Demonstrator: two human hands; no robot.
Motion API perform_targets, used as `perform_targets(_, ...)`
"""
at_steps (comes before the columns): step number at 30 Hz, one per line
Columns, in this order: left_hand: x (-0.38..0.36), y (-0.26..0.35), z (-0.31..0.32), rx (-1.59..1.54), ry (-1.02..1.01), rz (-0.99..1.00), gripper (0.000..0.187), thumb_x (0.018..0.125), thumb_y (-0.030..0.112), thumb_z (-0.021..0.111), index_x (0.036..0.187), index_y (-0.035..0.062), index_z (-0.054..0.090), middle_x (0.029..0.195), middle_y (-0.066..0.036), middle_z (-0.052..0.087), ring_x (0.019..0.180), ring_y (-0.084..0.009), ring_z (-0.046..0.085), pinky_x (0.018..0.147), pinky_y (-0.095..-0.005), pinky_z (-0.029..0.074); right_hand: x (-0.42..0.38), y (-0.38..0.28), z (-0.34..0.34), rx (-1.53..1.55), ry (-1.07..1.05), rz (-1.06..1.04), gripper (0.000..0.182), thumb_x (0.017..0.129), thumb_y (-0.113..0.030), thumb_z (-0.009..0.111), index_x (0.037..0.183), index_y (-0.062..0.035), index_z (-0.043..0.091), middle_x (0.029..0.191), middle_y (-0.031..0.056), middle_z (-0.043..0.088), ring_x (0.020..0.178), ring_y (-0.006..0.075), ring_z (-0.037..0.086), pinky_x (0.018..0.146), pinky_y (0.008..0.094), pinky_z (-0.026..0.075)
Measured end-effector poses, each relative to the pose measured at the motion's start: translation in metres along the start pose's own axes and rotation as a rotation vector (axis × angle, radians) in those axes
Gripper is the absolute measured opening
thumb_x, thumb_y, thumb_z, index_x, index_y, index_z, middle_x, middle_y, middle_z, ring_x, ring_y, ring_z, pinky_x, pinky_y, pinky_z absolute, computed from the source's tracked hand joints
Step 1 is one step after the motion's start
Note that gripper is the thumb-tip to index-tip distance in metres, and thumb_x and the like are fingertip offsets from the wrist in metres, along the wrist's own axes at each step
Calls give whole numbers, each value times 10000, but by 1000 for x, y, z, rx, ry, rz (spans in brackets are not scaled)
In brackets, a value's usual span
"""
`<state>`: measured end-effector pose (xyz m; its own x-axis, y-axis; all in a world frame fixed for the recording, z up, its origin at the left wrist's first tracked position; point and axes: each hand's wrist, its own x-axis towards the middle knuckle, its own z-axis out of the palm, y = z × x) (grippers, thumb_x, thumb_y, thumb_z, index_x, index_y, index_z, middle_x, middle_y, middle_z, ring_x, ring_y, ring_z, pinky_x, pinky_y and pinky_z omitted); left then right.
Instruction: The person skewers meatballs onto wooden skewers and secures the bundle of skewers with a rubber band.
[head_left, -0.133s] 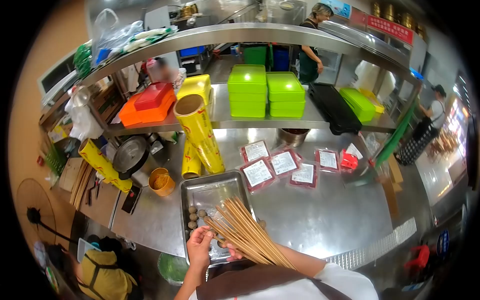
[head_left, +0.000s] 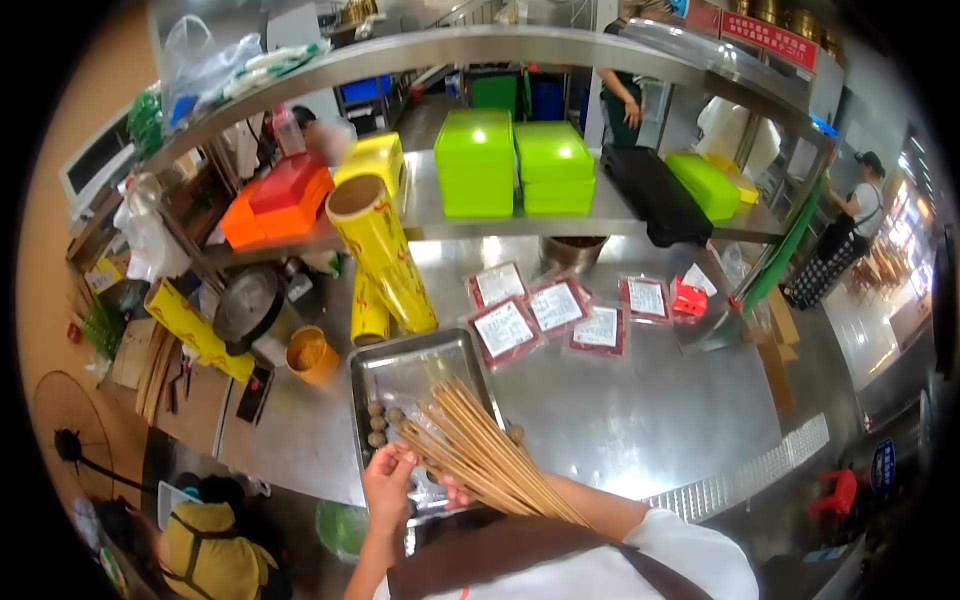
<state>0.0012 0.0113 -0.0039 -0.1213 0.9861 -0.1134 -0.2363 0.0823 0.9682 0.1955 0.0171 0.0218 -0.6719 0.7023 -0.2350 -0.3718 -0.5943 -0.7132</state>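
Note:
A bundle of thin wooden sticks point(head_left: 490, 455) lies slanting across my right forearm and over a steel tray point(head_left: 425, 345). My left hand point(head_left: 388, 478) pinches the end of a stick at the bundle's left side, above the tray's near part. Mostly hidden beneath the sticks is my right hand point(head_left: 457, 492); its visible fingers are curled under the bundle. Several brown balls point(head_left: 376, 423) sit in the tray to the left of the sticks, and another point(head_left: 516, 433) shows at their right.
Sealed red packets with white labels point(head_left: 503, 328) lie behind the tray. Yellow film rolls point(head_left: 385, 255), an orange cup point(head_left: 312, 355) and a lidded pot point(head_left: 248, 308) stand left. A shelf point(head_left: 430, 222) holds green boxes point(head_left: 475, 165). Other people point(head_left: 862, 205) stand beyond; one point(head_left: 215, 550) is low at left.
The view has shifted slightly, so the shelf and counter sit a little higher and further left. Both hands and the stick bundle keep nearly the same arrangement.

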Motion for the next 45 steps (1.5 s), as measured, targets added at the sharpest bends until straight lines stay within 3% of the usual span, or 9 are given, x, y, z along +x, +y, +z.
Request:
perform_targets(7, -3, -36, -15, 254, 210, 52, 233, 911, 138, 563, 1108, 15, 571, 986, -45, 618, 907, -117, 568, 813, -266, 457, -14, 26, -14, -81, 69, -163, 238, 898, -198, 589, 933, 37, 587, 696, 113, 607, 589, 163, 598, 613, 292, 537)
perform_targets(13, 0, -60, -43, 1137, -104, 340, 353, 764, 52, 631, 1111, 55, 567, 1030, -115, 581, 927, -302, 582, 797, -358, 478, -8, 9, 2, -93, 226, 32, 143, 866, -70, 603, 936, 53, 580, 654, 63, 579, 503, 117, 536, 714, 349, 570)
perform_targets(19, 12, -76, -46, 1449, -64, 493, 489, 686, 91, 686, 1152, 64, 542, 1144, -105, 530, 1059, -289, 506, 879, -394, 413, -1, 16, 9, -73, 235, 37, 151, 856, -73, 614, 936, 50, 579, 644, 60, 566, 481, 110, 515, 702, 357, 575)
perform_targets(24, 37, -81, -47, 1554, -187, 376, 471, 720, 140, 667, 1166, 63, 535, 1052, -96, 576, 1049, -295, 513, 878, -410, 406, 3, 9, 11, -65, 186, 85, 356, 845, -87, 617, 1136, 90, 512, 668, 84, 584, 501, 125, 526, 720, 345, 555)
perform_targets(27, 38, -66, -49, 1270, -10, 342, 374, 821, 182, 621, 1154, 39, 529, 1033, -92, 604, 977, -253, 563, 826, -374, 439, 4, 11, 10, 57, 201, 67, 302, 817, -16, 608, 1096, 78, 543, 656, 80, 586, 456, 116, 518, 674, 362, 578)
perform_targets(29, 33, -50, -50, 167, 109, -171, 273, 925, 227, 522, 1122, 40, 544, 1054, -90, 615, 920, -174, 587, 778, -314, 462, 3, 11, 8, 82, 183, 64, 281, 821, -14, 598, 1087, 70, 556, 659, 76, 581, 453, 109, 508, 662, 358, 574)
perform_targets(33, 14, -13, -51, -513, -115, -178, 282, 957, 227, 469, 1151, 28, 516, 1084, -123, 603, 903, -186, 595, 757, -293, 475, 5, 13, 7, -9, 114, 43, 414, 875, -219, 589, 1093, 127, 528, 667, 91, 577, 483, 148, 523, 678, 339, 545)
perform_targets(43, 9, -6, -27, -650, -208, -158, 399, 977, 378, 363, 1168, 47, 478, 829, -44, 525, 742, -150, 509, 731, -316, 439, 3, 13, 10, 191, 104, 7, 465, 869, -291, 569, 1133, 90, 523, 839, 164, 605, 570, 189, 585, 645, 383, 551)
perform_targets(45, 10, -3, -22, -614, -175, -161, 392, 977, 389, 365, 1130, 50, 488, 775, -24, 473, 700, -137, 467, 698, -306, 422, 5, 9, 17, 155, 173, 46, 279, 800, 5, 627, 1060, 77, 555, 817, 154, 591, 488, 123, 509, 563, 344, 552)
